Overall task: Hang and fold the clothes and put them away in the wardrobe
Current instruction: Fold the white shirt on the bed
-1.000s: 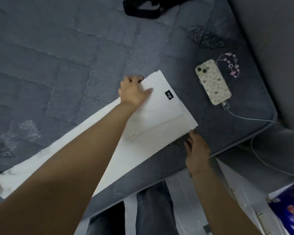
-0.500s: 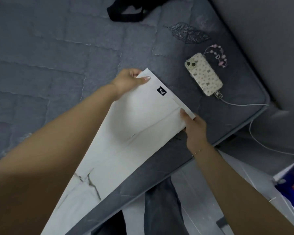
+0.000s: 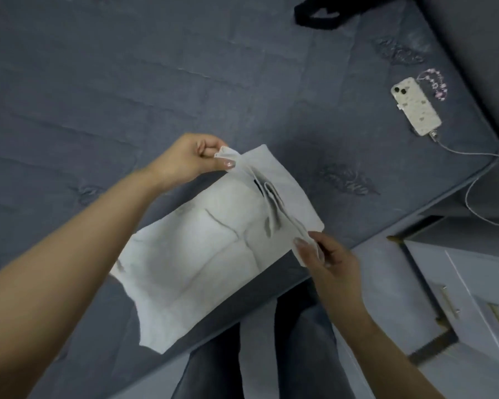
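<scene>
The left hand (image 3: 189, 159) pinches one top corner of a white, creased cloth garment (image 3: 213, 249) between thumb and curled fingers, while the right hand (image 3: 327, 260) pinches the opposite corner. The garment is folded over into a rough rectangle with layered edges bunched along its top, held just above the near edge of the grey-blue quilted bed (image 3: 156, 82). Well apart on the bed lies a pale patterned phone (image 3: 415, 110) with a white cable (image 3: 467, 152).

A phone (image 3: 416, 110) in a pale patterned case lies face down near the corner of a grey quilted bed (image 3: 127, 82), a white charging cable (image 3: 470, 180) plugged into it and trailing over the edge. A beaded charm (image 3: 435, 84) rests just beside it; a black strap (image 3: 317, 15) lies at the far side.
</scene>
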Action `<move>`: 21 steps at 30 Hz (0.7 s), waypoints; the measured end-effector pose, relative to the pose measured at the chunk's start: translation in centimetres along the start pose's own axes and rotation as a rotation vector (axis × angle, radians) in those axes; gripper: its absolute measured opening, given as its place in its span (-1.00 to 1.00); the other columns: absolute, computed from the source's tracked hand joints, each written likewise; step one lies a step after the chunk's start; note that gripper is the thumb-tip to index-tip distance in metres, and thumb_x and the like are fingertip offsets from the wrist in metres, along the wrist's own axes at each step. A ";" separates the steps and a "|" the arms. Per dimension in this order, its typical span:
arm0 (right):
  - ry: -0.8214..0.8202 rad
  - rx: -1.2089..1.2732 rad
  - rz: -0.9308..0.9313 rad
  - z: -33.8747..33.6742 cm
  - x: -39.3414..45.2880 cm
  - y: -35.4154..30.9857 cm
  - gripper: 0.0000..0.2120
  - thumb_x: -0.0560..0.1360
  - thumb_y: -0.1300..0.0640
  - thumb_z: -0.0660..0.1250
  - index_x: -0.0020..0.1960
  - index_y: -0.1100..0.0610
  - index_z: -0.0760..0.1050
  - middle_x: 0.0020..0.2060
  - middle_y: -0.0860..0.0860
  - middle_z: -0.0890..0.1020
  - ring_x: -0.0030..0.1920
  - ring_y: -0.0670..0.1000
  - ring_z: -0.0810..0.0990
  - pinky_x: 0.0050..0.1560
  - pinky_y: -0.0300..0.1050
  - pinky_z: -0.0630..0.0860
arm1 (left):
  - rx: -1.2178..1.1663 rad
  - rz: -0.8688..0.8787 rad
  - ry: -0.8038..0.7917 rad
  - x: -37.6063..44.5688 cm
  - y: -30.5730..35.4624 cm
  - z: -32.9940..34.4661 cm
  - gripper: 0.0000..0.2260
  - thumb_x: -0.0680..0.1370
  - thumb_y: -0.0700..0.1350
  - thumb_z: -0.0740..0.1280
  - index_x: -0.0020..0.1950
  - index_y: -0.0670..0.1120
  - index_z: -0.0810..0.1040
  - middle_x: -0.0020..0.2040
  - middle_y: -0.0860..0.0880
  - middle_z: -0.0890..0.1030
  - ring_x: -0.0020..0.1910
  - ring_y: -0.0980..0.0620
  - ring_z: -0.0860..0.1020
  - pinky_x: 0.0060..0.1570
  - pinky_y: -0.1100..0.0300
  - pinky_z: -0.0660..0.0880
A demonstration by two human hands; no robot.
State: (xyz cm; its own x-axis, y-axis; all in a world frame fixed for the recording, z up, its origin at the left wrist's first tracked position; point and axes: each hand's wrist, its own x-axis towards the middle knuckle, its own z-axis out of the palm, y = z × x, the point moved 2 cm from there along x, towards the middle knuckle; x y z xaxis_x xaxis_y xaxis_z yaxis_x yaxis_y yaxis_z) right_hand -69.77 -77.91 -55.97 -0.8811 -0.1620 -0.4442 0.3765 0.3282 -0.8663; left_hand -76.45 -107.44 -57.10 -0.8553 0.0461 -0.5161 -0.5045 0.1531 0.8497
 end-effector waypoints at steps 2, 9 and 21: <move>-0.103 -0.128 -0.019 5.0 -3.8 2.0 -0.92 0.51 0.11 0.42 -0.10 -0.07 0.60 -0.26 -0.15 0.64 -0.27 -0.20 0.57 -0.21 -0.39 0.48 | 0.012 -0.045 0.024 -5.0 -4.2 -2.7 -0.89 0.47 -0.33 0.42 -0.04 -0.16 0.62 -0.13 -0.06 0.69 -0.15 0.18 0.62 -0.02 0.36 0.53; -0.324 -0.395 0.036 17.3 -11.2 10.5 -0.90 0.55 0.05 0.37 -0.01 -0.14 0.49 -0.18 -0.25 0.58 -0.13 -0.18 0.57 -0.09 -0.27 0.53 | 0.160 -0.121 0.191 -15.3 -17.4 -7.2 -0.80 0.44 -0.43 0.41 0.05 -0.31 0.65 0.03 -0.17 0.65 0.00 0.04 0.60 0.16 0.21 0.46; -0.835 -0.815 -0.199 23.8 -13.6 14.5 -0.72 0.53 0.21 0.29 0.24 0.17 0.53 0.23 0.01 0.48 0.25 0.02 0.43 0.23 -0.10 0.44 | 0.634 0.007 0.294 -19.0 -26.3 -9.3 -0.76 0.42 -0.39 0.42 -0.02 -0.12 0.72 0.15 -0.09 0.63 0.17 -0.17 0.51 0.28 0.01 0.37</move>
State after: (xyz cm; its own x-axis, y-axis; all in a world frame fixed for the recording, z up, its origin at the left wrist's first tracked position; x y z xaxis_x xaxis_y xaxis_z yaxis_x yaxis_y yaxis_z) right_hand -45.53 -93.11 -67.95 -0.3299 -0.7356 -0.5917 -0.3057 0.6762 -0.6703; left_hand -48.02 -121.56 -68.68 -0.8999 -0.2066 -0.3841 -0.4093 0.7046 0.5797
